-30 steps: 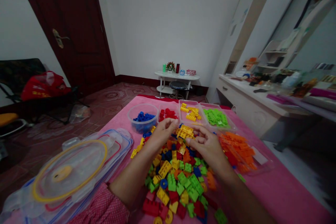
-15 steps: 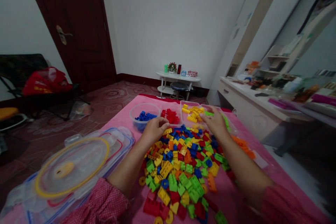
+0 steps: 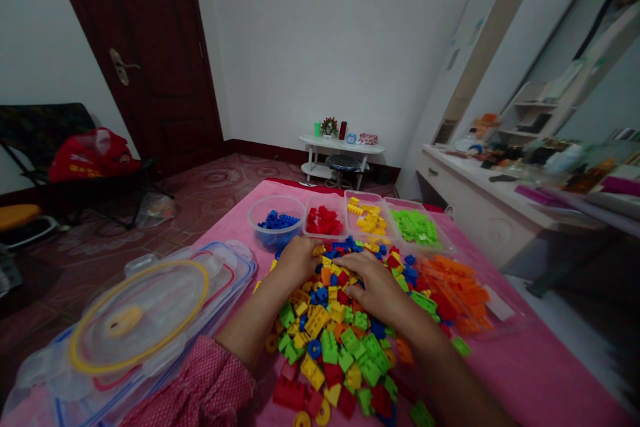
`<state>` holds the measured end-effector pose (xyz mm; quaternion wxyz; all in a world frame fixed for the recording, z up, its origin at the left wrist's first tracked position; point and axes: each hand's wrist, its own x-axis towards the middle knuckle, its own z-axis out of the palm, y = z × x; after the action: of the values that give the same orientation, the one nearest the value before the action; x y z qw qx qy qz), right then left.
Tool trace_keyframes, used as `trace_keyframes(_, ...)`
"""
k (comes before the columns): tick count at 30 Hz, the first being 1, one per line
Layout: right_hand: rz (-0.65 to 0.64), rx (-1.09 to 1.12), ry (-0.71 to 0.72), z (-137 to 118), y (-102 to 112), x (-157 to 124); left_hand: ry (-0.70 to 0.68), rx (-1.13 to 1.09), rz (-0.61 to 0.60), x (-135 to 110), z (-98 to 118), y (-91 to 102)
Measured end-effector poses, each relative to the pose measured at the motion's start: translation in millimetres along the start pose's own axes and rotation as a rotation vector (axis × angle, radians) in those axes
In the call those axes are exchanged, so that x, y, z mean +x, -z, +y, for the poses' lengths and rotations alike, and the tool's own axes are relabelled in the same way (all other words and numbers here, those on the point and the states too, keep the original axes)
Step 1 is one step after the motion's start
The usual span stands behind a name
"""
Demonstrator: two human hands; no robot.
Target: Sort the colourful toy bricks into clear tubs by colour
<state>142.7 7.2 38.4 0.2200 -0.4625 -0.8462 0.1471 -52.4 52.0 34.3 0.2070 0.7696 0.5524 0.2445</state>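
Note:
A loose heap of toy building bricks [image 3: 330,340] in yellow, green, red, blue and orange covers the middle of the table. At the heap's far left edge, my left hand [image 3: 298,261] is closed, its fingertips pinched at a yellow building brick [image 3: 319,250]. My right hand [image 3: 375,281] reaches over the heap from the right. Its thumb and fingers are apart above the bricks, holding nothing that I can see. Behind the hands stand a round tub of blue bricks [image 3: 277,221] and boxes of red bricks [image 3: 324,221], yellow bricks [image 3: 371,220] and green bricks [image 3: 416,225].
Orange bricks [image 3: 457,290] fill a clear box at the right. Stacked clear lids [image 3: 145,320] lie on the pink tablecloth [image 3: 540,360] at the left. A white dresser [image 3: 470,180] stands to the right, and a low white table [image 3: 340,145] by the wall.
My right hand has moved from above the yellow and green boxes back and left over the heap. My left hand has lowered slightly onto the heap's far edge.

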Motion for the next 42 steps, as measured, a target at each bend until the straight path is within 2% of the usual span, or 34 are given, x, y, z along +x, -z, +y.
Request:
trace_keyframes(4,-0.036,-0.053,-0.030,-2,0,-5,-0.028,0.042,0.019,0,-4,-2.1)
trace_keyframes(7,-0.077,-0.034,-0.056,-3,6,-9,-0.005,0.020,-0.049,3,-8,-0.7)
trace_keyframes(9,-0.111,-0.021,-0.087,-3,11,-11,-0.024,-0.076,-0.117,4,-8,2.1)
trace_keyframes(12,-0.124,-0.005,-0.144,-2,18,-12,-0.056,-0.389,-0.213,3,1,7.3)
trace_keyframes(15,-0.062,0.050,-0.201,0,21,-10,0.055,-0.722,-0.287,-2,16,10.6)
trace_keyframes(18,0.083,0.219,-0.247,1,21,-7,0.183,-0.923,-0.322,-7,27,10.6)
trace_keyframes(20,0.180,0.382,-0.262,0,22,-5,0.194,-1.005,-0.340,-9,31,9.6)
trace_keyframes(22,0.225,0.522,-0.271,-4,23,-3,0.183,-1.066,-0.372,-10,33,8.6)
trace_keyframes(26,0.172,0.647,-0.284,-12,23,-4,0.146,-1.101,-0.419,-12,35,7.6)
trace_keyframes(31,0.067,0.659,-0.175,-16,23,-6,0.139,-1.054,-0.440,-16,40,8.6)
trace_keyframes(38,0.246,0.741,-0.318,-7,24,-3,0.113,-1.092,-0.362,-12,39,5.8)
trace_keyframes(42,0.188,0.736,-0.293,-5,22,-4,0.097,-1.088,-0.349,-10,38,2.2)
